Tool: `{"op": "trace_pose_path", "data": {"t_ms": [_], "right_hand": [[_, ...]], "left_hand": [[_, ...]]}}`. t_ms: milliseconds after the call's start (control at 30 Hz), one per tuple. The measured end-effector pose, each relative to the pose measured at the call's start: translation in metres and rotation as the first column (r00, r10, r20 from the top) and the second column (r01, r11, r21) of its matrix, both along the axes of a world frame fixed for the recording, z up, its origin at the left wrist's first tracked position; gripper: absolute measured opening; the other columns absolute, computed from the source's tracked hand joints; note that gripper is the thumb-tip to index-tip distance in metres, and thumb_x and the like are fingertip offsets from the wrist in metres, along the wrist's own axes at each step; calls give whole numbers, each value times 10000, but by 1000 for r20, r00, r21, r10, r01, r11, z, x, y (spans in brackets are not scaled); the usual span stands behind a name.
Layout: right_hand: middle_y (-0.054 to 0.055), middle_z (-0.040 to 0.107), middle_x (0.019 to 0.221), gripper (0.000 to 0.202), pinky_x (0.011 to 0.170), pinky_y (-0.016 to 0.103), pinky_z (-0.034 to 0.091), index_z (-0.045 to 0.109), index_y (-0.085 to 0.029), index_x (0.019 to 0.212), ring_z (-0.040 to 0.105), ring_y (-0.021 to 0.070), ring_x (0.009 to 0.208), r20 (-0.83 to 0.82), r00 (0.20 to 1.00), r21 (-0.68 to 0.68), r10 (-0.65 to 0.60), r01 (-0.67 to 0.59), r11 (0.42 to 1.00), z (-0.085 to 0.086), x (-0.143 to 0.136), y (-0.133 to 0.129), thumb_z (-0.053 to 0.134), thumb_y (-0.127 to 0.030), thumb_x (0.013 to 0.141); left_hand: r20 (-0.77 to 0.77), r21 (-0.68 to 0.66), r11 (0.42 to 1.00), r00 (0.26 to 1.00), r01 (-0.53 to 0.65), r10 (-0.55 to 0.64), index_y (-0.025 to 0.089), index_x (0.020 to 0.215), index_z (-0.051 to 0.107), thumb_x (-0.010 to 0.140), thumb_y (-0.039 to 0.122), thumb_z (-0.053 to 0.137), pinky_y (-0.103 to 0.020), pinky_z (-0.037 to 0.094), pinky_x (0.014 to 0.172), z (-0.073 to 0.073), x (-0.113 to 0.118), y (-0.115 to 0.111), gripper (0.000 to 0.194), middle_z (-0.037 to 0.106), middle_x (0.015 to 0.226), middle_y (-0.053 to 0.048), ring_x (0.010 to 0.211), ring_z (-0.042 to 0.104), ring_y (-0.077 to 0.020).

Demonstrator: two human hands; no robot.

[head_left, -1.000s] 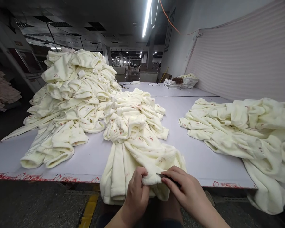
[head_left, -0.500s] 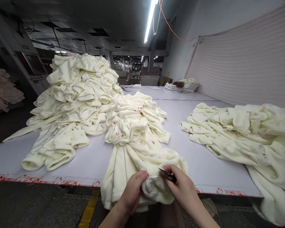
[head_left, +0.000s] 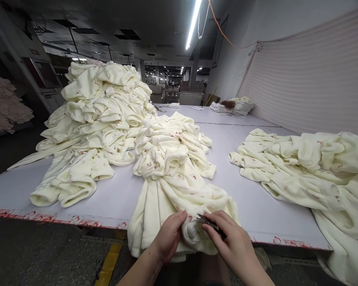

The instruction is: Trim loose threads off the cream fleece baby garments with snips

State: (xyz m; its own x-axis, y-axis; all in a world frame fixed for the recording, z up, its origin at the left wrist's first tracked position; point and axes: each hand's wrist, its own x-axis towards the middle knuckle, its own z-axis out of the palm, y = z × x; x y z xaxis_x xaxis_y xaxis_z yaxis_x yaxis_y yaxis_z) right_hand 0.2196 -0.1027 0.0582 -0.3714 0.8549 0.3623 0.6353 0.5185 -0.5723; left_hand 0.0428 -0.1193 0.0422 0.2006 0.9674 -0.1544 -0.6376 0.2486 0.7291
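Observation:
A cream fleece garment (head_left: 155, 210) with small reddish prints lies in front of me and drapes over the table's near edge. My left hand (head_left: 170, 234) pinches a fold of it between thumb and fingers. In my right hand (head_left: 229, 236) is a small pair of dark thread snips (head_left: 210, 223), their blades pointing left at the cloth near my left thumb. A whitish, bunched part of the garment (head_left: 192, 230) shows between the two hands. The fingertips under the cloth are hidden.
A tall heap of similar cream garments (head_left: 98, 107) stands on the left of the white table (head_left: 125, 190). More garments (head_left: 301, 167) lie on the right, hanging over the front edge. Folded stacks (head_left: 232, 106) sit at the back by the wall.
My right hand has turned and its fingers are spread further along the snips, with the tips against the cloth. The view has shifted slightly. My left hand keeps its pinch.

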Motion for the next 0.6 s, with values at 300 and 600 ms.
{"op": "trace_pose_path", "data": {"t_ms": [300,600], "right_hand": [[71,681,881,277,589,273,499,647,-209,1042,662,197,710,205,972,296,-118,53,954,5,-4,-8,434,-330,913],[56,667,918,299,670,250,526,546,-199,1096,653,183,777,-83,992,-82,99,-106,991,-31,-37,-34,581,-290,814]], "left_hand": [[-170,37,991,978,132,-124,133,738,622,779,411,633,-249,417,719,9,1,14,282,586,717,1,698,512,-118],[-272,62,981,949,181,-158,113,850,685,824,311,525,-287,420,763,27,0,53,255,663,749,-26,763,601,-143]]}}
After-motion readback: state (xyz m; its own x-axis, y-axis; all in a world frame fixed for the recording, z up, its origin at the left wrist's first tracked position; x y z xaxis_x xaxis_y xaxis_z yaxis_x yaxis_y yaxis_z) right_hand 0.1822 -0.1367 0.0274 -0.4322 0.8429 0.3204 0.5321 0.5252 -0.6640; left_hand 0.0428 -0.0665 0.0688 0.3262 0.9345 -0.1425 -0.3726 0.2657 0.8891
